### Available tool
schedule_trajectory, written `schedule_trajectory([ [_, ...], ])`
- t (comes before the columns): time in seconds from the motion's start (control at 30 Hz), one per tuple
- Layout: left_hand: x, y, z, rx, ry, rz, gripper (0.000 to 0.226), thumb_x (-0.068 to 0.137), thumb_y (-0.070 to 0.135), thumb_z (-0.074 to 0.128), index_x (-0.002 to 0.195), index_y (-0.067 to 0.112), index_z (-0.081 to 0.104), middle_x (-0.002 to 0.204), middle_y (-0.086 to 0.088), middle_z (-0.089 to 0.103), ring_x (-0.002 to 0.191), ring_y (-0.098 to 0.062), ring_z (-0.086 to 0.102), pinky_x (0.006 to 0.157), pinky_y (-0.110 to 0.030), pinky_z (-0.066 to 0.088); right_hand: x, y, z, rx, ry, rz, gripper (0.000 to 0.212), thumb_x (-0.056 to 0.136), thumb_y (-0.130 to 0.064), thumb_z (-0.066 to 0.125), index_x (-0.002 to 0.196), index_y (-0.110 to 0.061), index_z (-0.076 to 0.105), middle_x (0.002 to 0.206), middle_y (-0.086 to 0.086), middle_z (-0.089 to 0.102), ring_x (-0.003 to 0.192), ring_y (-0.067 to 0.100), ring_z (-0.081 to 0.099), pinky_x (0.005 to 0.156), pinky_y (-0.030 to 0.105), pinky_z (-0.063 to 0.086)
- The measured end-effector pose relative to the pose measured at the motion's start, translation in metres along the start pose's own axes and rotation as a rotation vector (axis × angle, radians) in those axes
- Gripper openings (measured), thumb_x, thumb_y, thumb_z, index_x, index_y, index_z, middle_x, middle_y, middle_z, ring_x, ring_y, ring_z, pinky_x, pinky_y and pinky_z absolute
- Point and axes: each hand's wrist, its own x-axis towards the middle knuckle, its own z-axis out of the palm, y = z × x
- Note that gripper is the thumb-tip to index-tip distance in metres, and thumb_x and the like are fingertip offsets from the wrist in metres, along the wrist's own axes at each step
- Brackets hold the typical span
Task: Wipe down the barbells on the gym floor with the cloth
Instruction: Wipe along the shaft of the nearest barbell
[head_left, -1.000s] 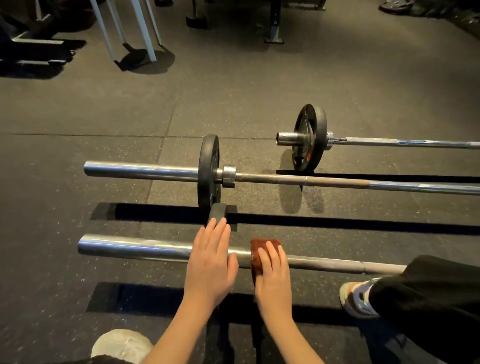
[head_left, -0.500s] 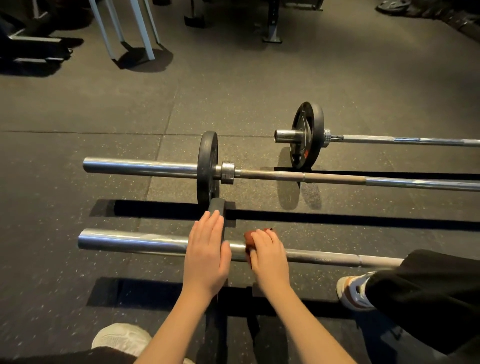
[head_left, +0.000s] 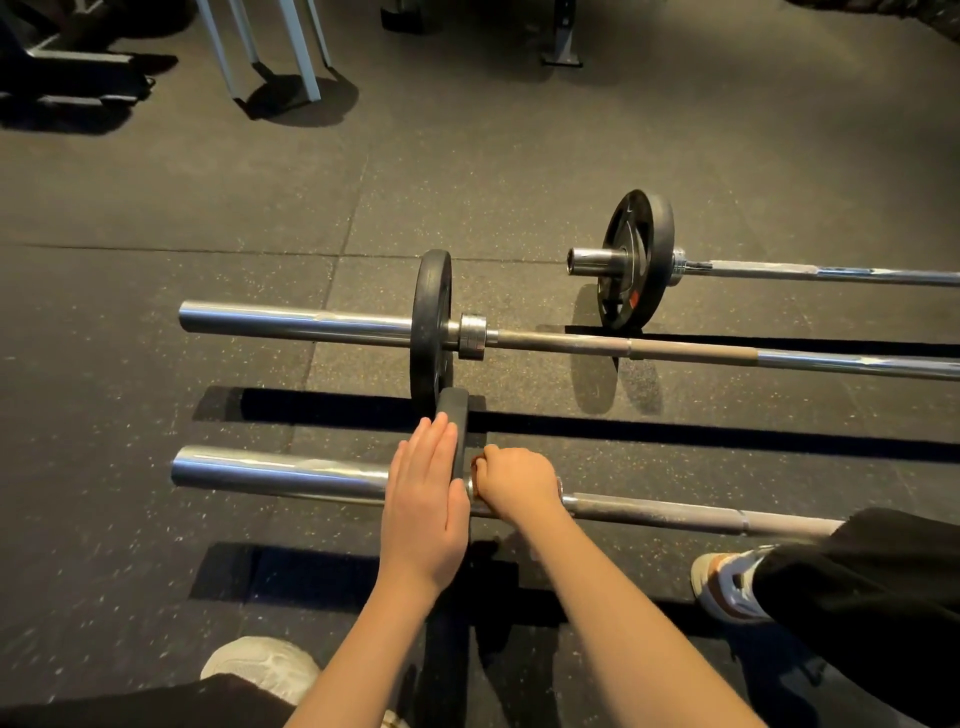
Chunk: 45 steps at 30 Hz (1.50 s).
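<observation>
Three steel barbells (head_left: 571, 344) lie parallel on the dark rubber gym floor (head_left: 156, 374). The left hand (head_left: 426, 512) presses flat against the nearest barbell's (head_left: 280, 470) small black plate (head_left: 453, 410), probably steadying it. The right hand (head_left: 517, 480) clenches the rust-brown cloth (head_left: 475, 461) around the shaft beside it.

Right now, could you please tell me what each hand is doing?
Left hand: open, fingers straight, on the near barbell beside its plate.
Right hand: closed around the cloth on the same bar.
</observation>
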Motion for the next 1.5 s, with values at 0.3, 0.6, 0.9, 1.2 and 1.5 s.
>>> schedule_trajectory([
  [0.3,0.001,-0.001,0.002,0.025,0.017,-0.017,0.055,0.095,0.027,0.025,0.147,0.012,0.034,0.154,0.001,0.029,0.146,-0.01,0.018,0.12,-0.042,0.017,-0.047,0.0,0.043,0.15,0.355,-0.125,0.031,0.09,-0.026,0.053,0.118,-0.019,0.063,0.119,-0.002,0.066,0.114,0.022,0.06,0.098,0.038,0.045],
  [0.6,-0.004,-0.001,0.001,0.027,0.023,0.003,0.055,0.094,0.025,0.028,0.148,0.015,0.03,0.154,0.007,0.022,0.146,-0.008,0.015,0.121,-0.031,0.008,-0.064,0.009,0.054,0.075,0.297,-0.093,0.05,0.082,-0.032,0.068,0.129,-0.02,0.058,0.131,0.002,0.059,0.126,0.026,0.052,0.113,0.047,0.034],
  [0.9,-0.001,0.003,-0.001,0.092,-0.015,-0.034,0.058,0.094,0.031,0.022,0.149,0.015,0.029,0.156,0.005,0.022,0.146,-0.007,0.008,0.119,-0.036,0.007,-0.037,0.006,0.03,0.099,0.245,-0.075,0.029,0.088,-0.036,0.061,0.114,-0.024,0.063,0.107,-0.003,0.067,0.103,0.021,0.06,0.095,0.039,0.044],
  [1.2,-0.003,0.004,-0.018,0.343,-0.181,-0.041,0.07,0.087,0.045,-0.003,0.153,0.026,0.009,0.159,0.013,-0.002,0.144,-0.004,-0.012,0.117,-0.031,-0.01,-0.053,0.006,0.005,0.498,0.225,0.02,0.021,0.093,-0.012,0.052,0.111,-0.017,0.062,0.106,0.002,0.066,0.102,0.023,0.059,0.087,0.033,0.045],
  [1.5,-0.027,-0.012,-0.063,0.204,-0.184,-0.188,0.046,0.104,0.029,0.035,0.148,0.023,0.03,0.153,0.007,0.032,0.143,-0.01,0.022,0.12,-0.036,0.015,-0.079,-0.02,-0.083,1.058,0.445,0.044,0.022,0.101,-0.014,0.045,0.113,-0.028,0.056,0.104,-0.01,0.061,0.097,0.005,0.056,0.078,0.013,0.04],
])
